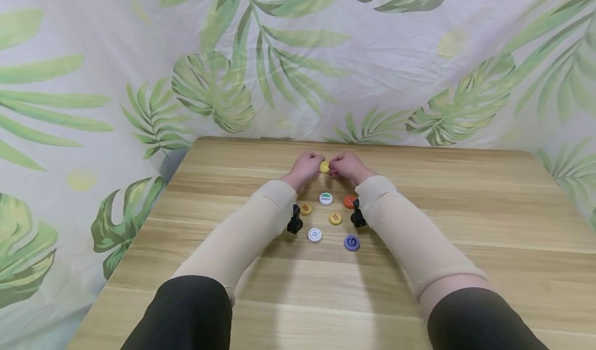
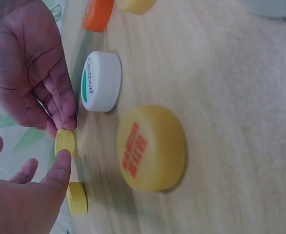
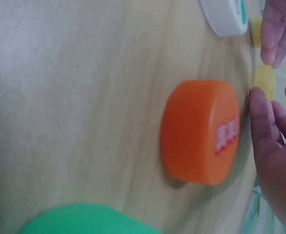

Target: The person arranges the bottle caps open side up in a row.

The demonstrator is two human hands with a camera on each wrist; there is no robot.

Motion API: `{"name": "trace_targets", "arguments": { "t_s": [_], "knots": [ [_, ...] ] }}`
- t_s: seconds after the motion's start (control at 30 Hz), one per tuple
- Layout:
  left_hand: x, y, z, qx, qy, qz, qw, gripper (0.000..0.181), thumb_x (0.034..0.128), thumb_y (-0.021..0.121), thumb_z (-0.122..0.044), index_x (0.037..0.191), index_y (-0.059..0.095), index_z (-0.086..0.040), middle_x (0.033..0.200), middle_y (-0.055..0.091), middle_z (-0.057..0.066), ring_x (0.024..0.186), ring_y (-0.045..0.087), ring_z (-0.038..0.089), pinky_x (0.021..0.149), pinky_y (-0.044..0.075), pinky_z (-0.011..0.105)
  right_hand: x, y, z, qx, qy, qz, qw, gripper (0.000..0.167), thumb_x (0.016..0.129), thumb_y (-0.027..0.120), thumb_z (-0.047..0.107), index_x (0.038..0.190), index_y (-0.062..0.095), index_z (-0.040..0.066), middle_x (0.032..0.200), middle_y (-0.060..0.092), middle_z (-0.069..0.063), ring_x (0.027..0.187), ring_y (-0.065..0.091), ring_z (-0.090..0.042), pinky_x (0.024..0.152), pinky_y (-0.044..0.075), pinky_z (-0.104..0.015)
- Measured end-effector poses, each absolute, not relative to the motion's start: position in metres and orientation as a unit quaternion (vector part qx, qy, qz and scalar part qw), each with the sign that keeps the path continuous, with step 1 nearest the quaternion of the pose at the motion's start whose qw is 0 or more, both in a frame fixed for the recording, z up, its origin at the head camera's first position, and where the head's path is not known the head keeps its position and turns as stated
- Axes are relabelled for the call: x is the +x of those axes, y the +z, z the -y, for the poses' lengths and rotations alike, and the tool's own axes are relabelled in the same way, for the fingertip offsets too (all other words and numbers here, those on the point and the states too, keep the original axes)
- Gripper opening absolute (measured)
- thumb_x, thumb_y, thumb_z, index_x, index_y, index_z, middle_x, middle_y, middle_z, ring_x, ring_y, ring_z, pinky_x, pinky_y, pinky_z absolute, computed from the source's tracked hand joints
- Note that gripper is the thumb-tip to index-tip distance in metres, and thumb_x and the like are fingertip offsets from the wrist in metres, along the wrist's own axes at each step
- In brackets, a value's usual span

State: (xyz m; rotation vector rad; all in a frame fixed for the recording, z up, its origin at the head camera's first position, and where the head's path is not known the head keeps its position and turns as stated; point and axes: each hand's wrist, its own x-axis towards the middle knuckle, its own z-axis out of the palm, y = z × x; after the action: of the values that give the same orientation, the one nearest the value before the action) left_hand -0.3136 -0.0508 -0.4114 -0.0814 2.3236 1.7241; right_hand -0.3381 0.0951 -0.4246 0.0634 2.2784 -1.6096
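A small yellow bottle cap (image 1: 324,167) lies between my hands near the table's far edge. My left hand (image 1: 304,169) touches one side of it with a fingertip; the thumb stays apart in the left wrist view. From the opposite side, fairly straight fingertips of my right hand (image 1: 346,167) touch or nearly touch the cap. Beside the left hand sits a second yellow cap (image 2: 77,198), covered by that hand in the head view. A white cap with green print (image 1: 326,199) lies nearer the body, with an orange cap (image 3: 201,132) by the right wrist.
A yellow-orange cap with red print (image 1: 305,209) lies by the left wrist. Closer in are another yellow-orange cap (image 1: 335,218), a white cap (image 1: 314,235) and a blue cap (image 1: 352,243). Something green (image 3: 89,219) shows below the orange cap. Leaf-printed cloth (image 1: 298,81) hangs behind the table.
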Motion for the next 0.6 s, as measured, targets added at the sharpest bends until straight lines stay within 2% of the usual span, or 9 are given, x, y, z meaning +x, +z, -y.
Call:
{"name": "trace_targets", "arguments": {
  "t_s": [0.1,0.23,0.3,0.37,0.4,0.47,0.5,0.53,0.6],
  "knots": [
    [-0.313,-0.410,0.053,-0.023,0.572,-0.811,0.122,0.029,0.1074,0.049,-0.021,0.122,0.054,0.004,0.123,0.058,0.021,0.102,0.056,0.028,0.085,0.051,0.032,-0.339,-0.424,-0.094,0.019,-0.566,-0.805,0.177,0.032,0.100,0.052,-0.002,0.126,0.060,-0.017,0.092,0.063,-0.012,0.071,0.060,-0.009,0.074,0.057,-0.019],
    [-0.313,-0.409,0.055,-0.023,0.561,-0.819,0.119,0.033,0.1080,0.048,-0.021,0.127,0.054,0.005,0.124,0.058,0.021,0.098,0.055,0.024,0.083,0.049,0.030,-0.338,-0.423,-0.094,0.020,-0.555,-0.812,0.181,0.032,0.100,0.053,-0.002,0.127,0.061,-0.016,0.091,0.062,-0.011,0.072,0.060,-0.010,0.076,0.057,-0.021],
    [-0.313,-0.408,0.057,-0.030,0.563,-0.818,0.112,0.036,0.1084,0.046,-0.021,0.130,0.054,0.007,0.111,0.059,0.016,0.090,0.053,0.021,0.081,0.048,0.032,-0.339,-0.424,-0.093,0.020,-0.548,-0.815,0.185,0.033,0.100,0.053,-0.002,0.131,0.059,-0.014,0.095,0.062,-0.011,0.074,0.060,-0.011,0.077,0.057,-0.021],
    [-0.312,-0.407,0.061,-0.043,0.568,-0.816,0.103,0.040,0.1092,0.043,-0.022,0.136,0.052,0.006,0.105,0.058,0.015,0.085,0.050,0.018,0.081,0.048,0.034,-0.340,-0.425,-0.092,0.023,-0.540,-0.819,0.193,0.035,0.102,0.054,0.000,0.134,0.057,-0.012,0.104,0.064,-0.014,0.080,0.061,-0.014,0.082,0.057,-0.024],
    [-0.312,-0.407,0.063,-0.049,0.572,-0.813,0.098,0.042,0.1097,0.042,-0.022,0.139,0.051,0.006,0.104,0.057,0.015,0.083,0.049,0.018,0.083,0.048,0.037,-0.342,-0.427,-0.092,0.016,-0.539,-0.820,0.191,0.036,0.101,0.055,0.001,0.134,0.056,-0.013,0.103,0.065,-0.015,0.080,0.062,-0.014,0.080,0.058,-0.023],
    [-0.312,-0.406,0.069,-0.060,0.579,-0.809,0.087,0.045,0.1101,0.040,-0.023,0.144,0.048,0.006,0.106,0.057,0.016,0.085,0.050,0.019,0.087,0.050,0.040,-0.345,-0.428,-0.091,0.012,-0.529,-0.826,0.194,0.037,0.101,0.055,0.002,0.136,0.056,-0.012,0.103,0.066,-0.015,0.080,0.061,-0.014,0.078,0.057,-0.022],
    [-0.311,-0.407,0.072,-0.065,0.580,-0.808,0.082,0.045,0.1105,0.040,-0.023,0.146,0.046,0.005,0.114,0.057,0.018,0.090,0.052,0.021,0.090,0.051,0.041,-0.346,-0.429,-0.090,0.009,-0.523,-0.830,0.194,0.038,0.101,0.055,0.003,0.136,0.056,-0.012,0.102,0.066,-0.014,0.079,0.061,-0.014,0.076,0.057,-0.021],
    [-0.311,-0.407,0.075,-0.071,0.579,-0.808,0.080,0.046,0.1106,0.040,-0.023,0.147,0.045,0.004,0.122,0.056,0.019,0.094,0.053,0.021,0.092,0.051,0.040,-0.347,-0.430,-0.089,0.006,-0.518,-0.833,0.194,0.038,0.101,0.054,0.004,0.136,0.057,-0.011,0.099,0.067,-0.013,0.078,0.061,-0.013,0.075,0.057,-0.020],
    [-0.311,-0.409,0.080,-0.079,0.577,-0.809,0.075,0.045,0.1103,0.040,-0.022,0.146,0.046,0.005,0.126,0.056,0.019,0.097,0.054,0.023,0.093,0.052,0.040,-0.348,-0.429,-0.088,-0.003,-0.507,-0.840,0.191,0.038,0.101,0.053,0.004,0.135,0.058,-0.012,0.090,0.065,-0.009,0.073,0.059,-0.010,0.067,0.054,-0.017]
  ]
}}
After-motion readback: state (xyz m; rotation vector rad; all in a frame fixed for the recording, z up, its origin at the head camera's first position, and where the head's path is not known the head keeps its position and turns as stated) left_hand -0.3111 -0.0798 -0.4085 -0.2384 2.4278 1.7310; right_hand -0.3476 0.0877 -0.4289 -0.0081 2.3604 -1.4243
